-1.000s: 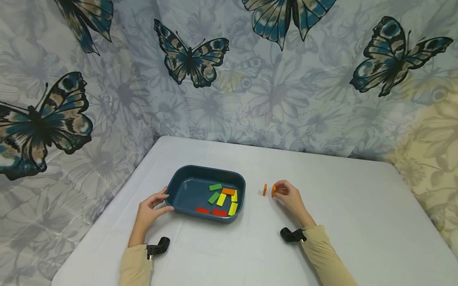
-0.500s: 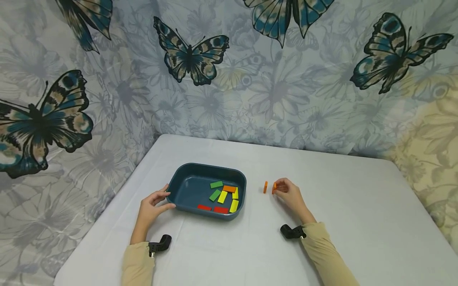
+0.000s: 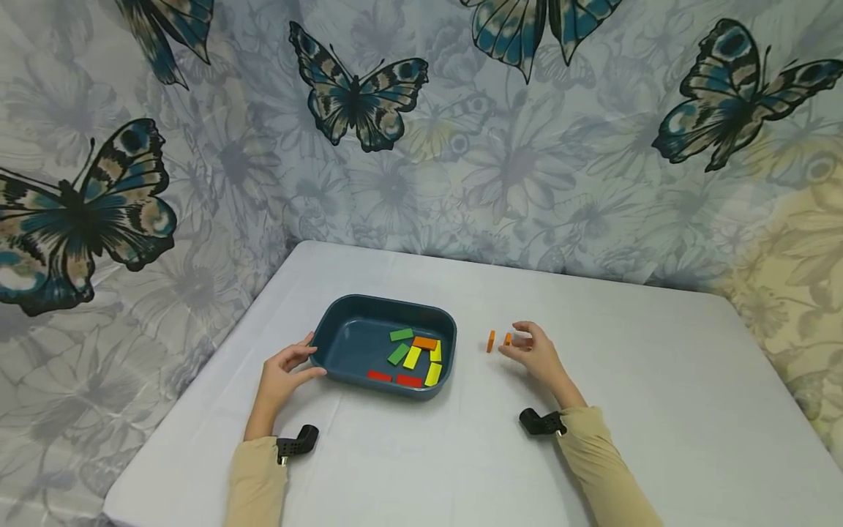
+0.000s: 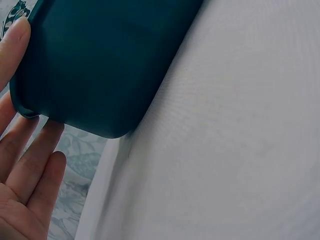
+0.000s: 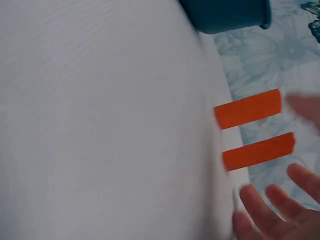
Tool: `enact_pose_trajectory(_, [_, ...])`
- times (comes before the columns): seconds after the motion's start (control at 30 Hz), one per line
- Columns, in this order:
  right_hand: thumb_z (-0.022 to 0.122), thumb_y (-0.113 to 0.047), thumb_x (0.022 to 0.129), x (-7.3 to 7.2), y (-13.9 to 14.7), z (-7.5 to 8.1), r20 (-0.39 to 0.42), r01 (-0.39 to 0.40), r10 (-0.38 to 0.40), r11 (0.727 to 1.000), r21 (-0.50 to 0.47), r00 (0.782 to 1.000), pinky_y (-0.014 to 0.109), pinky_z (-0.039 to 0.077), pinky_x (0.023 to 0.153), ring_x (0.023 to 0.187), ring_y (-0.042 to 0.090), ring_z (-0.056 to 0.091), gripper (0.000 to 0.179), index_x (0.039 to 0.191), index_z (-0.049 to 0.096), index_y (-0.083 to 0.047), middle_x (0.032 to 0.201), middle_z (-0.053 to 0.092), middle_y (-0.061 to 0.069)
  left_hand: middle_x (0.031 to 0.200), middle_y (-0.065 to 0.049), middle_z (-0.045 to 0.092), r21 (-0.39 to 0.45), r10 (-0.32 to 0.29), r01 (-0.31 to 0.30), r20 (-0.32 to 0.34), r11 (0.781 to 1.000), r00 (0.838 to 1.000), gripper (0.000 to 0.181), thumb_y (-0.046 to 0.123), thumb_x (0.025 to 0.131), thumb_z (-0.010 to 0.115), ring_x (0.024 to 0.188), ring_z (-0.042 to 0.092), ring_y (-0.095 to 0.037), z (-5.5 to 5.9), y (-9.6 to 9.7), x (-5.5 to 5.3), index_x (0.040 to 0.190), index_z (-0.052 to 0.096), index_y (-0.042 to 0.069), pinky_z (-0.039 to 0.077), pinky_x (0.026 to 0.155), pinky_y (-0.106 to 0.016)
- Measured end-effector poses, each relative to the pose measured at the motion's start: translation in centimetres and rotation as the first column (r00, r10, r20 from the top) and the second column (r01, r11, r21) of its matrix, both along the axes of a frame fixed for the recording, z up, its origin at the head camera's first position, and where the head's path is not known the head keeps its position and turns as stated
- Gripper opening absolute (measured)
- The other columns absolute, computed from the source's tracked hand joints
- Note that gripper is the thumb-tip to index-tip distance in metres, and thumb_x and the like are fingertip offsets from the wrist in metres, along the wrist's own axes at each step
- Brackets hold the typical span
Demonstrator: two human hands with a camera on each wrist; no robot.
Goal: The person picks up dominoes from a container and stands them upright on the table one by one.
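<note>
Two orange blocks [image 5: 247, 109] are standing upright on the white worktop [image 3: 626, 351], just beside each other with a gap between them, to the right of the dark blue tray [image 3: 345, 348]. We are holding our right hand [image 3: 536, 353] about the block farther from the tray, thumb and fingers spread; in the right wrist view they are keeping apart from both blocks. Our left hand [image 3: 279, 377] is resting at the near left corner of the tray, also spread: fingertips are touching the left end near the rim, while the thumb is lying along the front side.

Inside the tray, eight more blocks are lying in the right half. Two green blocks [image 3: 401, 334] are lying nearest the middle, and one orange block [image 3: 425, 343] is lying close to three yellow blocks [image 3: 412, 358]; we cannot tell whether it is resting on any of them. Two red blocks [image 3: 409, 381] are lying in a row along the front wall.

We are wearing tan sleeves [image 3: 258, 483], and a black device [image 3: 299, 441] is sitting at each wrist. Behind the worktop, a flowered backdrop [image 3: 230, 219] is showing large teal and black butterflies [image 3: 356, 91].
</note>
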State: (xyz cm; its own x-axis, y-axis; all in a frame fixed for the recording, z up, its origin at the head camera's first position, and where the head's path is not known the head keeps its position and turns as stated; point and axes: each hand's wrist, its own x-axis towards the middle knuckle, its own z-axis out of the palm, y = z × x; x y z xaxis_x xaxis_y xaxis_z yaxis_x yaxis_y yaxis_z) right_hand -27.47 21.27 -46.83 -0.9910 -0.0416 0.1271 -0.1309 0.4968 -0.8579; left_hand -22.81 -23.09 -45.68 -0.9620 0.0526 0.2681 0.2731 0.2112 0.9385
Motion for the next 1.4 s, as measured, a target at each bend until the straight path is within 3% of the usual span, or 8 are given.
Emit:
enact_pose_trajectory(0.13, [0.071,-0.022,0.078,-0.4,-1.9,2.3,-0.145,0.028,-0.031,0.999,-0.024,0.989,0.053,0.031,0.092,0.115,0.037,0.037,0.060,0.125,0.043,0.002,0.128,0.036,0.021,0.128,-0.022,0.043,0.017,0.005,-0.004,-0.011,1.000,1.000,0.040,-0.003,0.068,0.075,0.102,0.055,-0.015,-0.4,-0.6,-0.4,0.103,0.058,-0.014,0.043,0.088,-0.031])
enact_pose_trajectory(0.27, [0.070,-0.014,0.079,-0.9,-4.7,4.6,-0.355,-0.028,0.007,0.998,-0.052,0.935,0.053,0.033,0.090,0.111,0.033,0.040,0.045,0.116,0.052,0.002,0.120,0.046,0.018,0.129,-0.020,0.043,0.041,0.001,-0.001,-0.017,0.999,1.000,0.039,-0.004,0.068,0.075,0.100,0.055,-0.008,-1.4,-1.2,-1.1,0.103,0.059,-0.012,0.043,0.087,-0.026])
enact_pose_trajectory(0.37, [0.068,-0.008,0.079,-1.4,-7.0,5.4,-0.424,-0.119,0.090,0.992,-0.043,0.901,0.049,0.042,0.084,0.100,0.030,0.050,0.031,0.106,0.057,0.003,0.107,0.055,0.017,0.129,-0.018,0.044,0.054,0.002,-0.001,-0.016,0.999,1.000,0.040,-0.002,0.067,0.075,0.099,0.055,-0.007,-2.2,-1.5,-1.4,0.103,0.060,-0.010,0.043,0.087,-0.024])
enact_pose_trajectory(0.77, [0.064,0.001,0.081,-2.6,-12.9,4.5,-0.196,-0.345,0.368,0.927,0.145,0.909,0.026,0.050,0.068,0.079,0.022,0.058,0.020,0.100,0.060,0.006,0.092,0.061,0.016,0.126,-0.020,0.046,0.047,0.028,-0.026,-0.037,0.999,0.999,0.039,-0.003,0.066,0.076,0.097,0.056,-0.007,-2.4,-1.0,-0.4,0.101,0.061,-0.011,0.044,0.085,-0.021])
enact_pose_trajectory(1.0, [0.067,-0.001,0.079,-2.8,-14.9,4.1,-0.036,-0.328,0.360,0.883,0.335,0.932,0.032,0.049,0.073,0.086,0.024,0.056,0.022,0.099,0.062,0.003,0.095,0.060,0.014,0.128,-0.018,0.045,0.026,0.025,-0.024,-0.034,0.999,0.999,0.039,0.001,0.068,0.076,0.098,0.055,-0.005,-2.2,-1.5,-0.6,0.102,0.060,-0.010,0.043,0.085,-0.019])
enact_pose_trajectory(1.1, [0.070,-0.006,0.078,-2.6,-15.7,4.1,0.028,-0.286,0.312,0.827,0.485,0.950,0.031,0.050,0.069,0.084,0.023,0.056,0.023,0.099,0.063,0.000,0.093,0.059,0.010,0.127,-0.019,0.046,0.013,0.015,-0.015,-0.038,1.000,0.999,0.039,0.001,0.068,0.076,0.098,0.055,-0.005,-2.4,-1.5,-0.7,0.102,0.061,-0.010,0.043,0.085,-0.019])
enact_pose_trajectory(1.3, [0.069,-0.016,0.078,-2.3,-16.6,3.7,0.082,-0.183,0.194,0.593,0.784,0.978,0.031,0.049,0.056,0.071,0.017,0.055,0.012,0.088,0.065,-0.009,0.079,0.058,0.003,0.127,-0.017,0.046,0.026,0.001,-0.001,-0.031,1.000,1.000,0.039,0.003,0.067,0.077,0.102,0.055,-0.015,-2.5,-0.9,-1.0,0.102,0.061,-0.008,0.043,0.086,-0.022])
enact_pose_trajectory(1.4, [0.066,-0.015,0.081,-2.2,-17.1,3.3,0.056,-0.138,0.164,0.547,0.825,0.985,0.032,0.049,0.053,0.064,0.017,0.055,0.005,0.081,0.066,-0.010,0.074,0.059,0.003,0.128,-0.015,0.046,0.027,-0.003,0.004,-0.036,1.000,0.999,0.040,0.004,0.068,0.077,0.104,0.053,-0.020,-2.6,-1.1,-0.9,0.103,0.061,-0.009,0.043,0.087,-0.024])
